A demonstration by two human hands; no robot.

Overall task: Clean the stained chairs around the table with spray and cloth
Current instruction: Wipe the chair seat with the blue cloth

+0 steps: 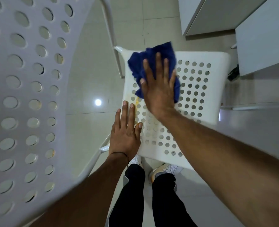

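Flat and spread, the right hand (158, 89) presses the blue cloth (138, 66) down on the white chair seat (217, 58), fingers straight, gripping nothing. Left hand (125, 136) lies open on the seat's near left edge, fingers straight and together. The seat is hard plastic, pierced with rows of round holes. A yellowish stain (136, 99) runs along its left side, just beside the cloth's lower corner and between the two hands. The cloth is bunched under the right palm, towards the seat's far left corner. Another perforated chair back (23, 94) fills the left foreground. Below is a glossy pale tiled floor (86, 128) with a bright light spot (98, 102); a white table (258, 38) stands at upper right
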